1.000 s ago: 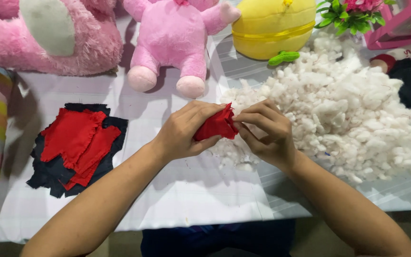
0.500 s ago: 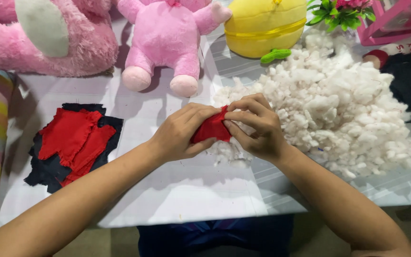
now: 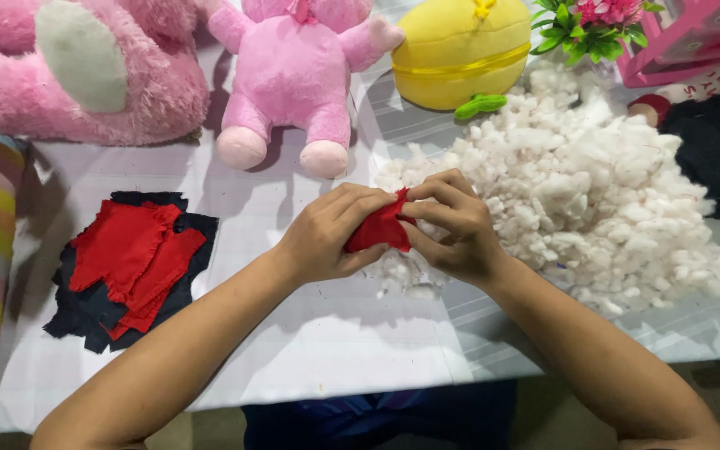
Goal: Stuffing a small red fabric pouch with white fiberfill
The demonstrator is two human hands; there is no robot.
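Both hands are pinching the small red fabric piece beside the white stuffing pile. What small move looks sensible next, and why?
Probably the right hand should press its fingertips further into the small red fabric piece, while the left hand grips it. Both hands pinch it at its top edge, and the loose white fibre stuffing pile lies just beside the right hand.

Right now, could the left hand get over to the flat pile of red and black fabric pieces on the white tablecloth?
Probably yes: bare white tablecloth lies between the left hand and the fabric pile, though that hand holds a small red fabric piece.
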